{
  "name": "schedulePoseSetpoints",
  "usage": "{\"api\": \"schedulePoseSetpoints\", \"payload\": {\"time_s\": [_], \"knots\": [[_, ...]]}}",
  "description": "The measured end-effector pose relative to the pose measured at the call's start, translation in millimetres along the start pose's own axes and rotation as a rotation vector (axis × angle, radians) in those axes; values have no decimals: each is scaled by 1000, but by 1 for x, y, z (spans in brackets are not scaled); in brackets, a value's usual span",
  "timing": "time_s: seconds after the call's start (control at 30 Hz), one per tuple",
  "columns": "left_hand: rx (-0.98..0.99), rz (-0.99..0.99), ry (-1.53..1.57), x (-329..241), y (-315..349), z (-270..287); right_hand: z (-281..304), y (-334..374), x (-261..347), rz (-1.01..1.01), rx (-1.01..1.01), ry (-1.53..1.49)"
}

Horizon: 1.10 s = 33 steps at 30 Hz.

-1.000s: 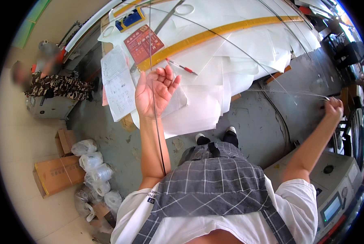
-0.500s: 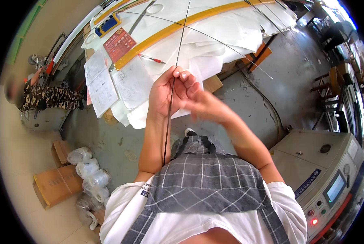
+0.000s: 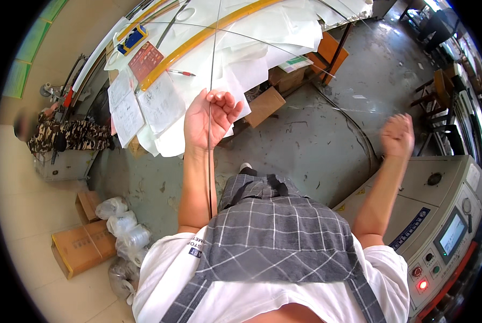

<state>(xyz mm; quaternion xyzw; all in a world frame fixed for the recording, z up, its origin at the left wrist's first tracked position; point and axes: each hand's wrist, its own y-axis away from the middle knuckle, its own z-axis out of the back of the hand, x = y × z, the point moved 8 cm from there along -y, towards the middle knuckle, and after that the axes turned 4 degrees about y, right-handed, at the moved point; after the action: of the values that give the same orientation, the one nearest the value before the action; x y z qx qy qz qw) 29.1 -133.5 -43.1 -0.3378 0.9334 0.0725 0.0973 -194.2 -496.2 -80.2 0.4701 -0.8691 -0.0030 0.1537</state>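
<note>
A long, thin dark rod runs from beside my apron up past the far side of the table. My left hand, palm up with fingers curled, has this rod between thumb and fingers. Off to the right, my right hand is raised above the floor near the grey machine, slightly blurred. Its fingers are folded in, and whatever they may hold is hidden. A second thin rod crosses the first over the table and sticks out past its right side.
White sheets cover the table, with a yellow strip, a red-and-white pen and a red card on them. A grey control machine stands at right, cardboard boxes at left. A person in camouflage is at far left.
My right hand has left my left hand's side and swung far out to the right. The view has shifted, and my left hand still has the rod.
</note>
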Motion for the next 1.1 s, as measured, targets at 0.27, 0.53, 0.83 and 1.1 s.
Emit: {"api": "schedulePoseSetpoints", "payload": {"time_s": [0.27,0.53,0.83,1.1], "knots": [[-45,17,10,-5,-2,12,189,82,276,919,-794,506],[52,223,82,13,-18,-10,-71,19,-279,-287,341,873],[2,167,34,-41,-12,19,-73,27,-269,-470,-23,183],[-81,77,-23,-90,23,36,88,43,127,415,-235,68]]}}
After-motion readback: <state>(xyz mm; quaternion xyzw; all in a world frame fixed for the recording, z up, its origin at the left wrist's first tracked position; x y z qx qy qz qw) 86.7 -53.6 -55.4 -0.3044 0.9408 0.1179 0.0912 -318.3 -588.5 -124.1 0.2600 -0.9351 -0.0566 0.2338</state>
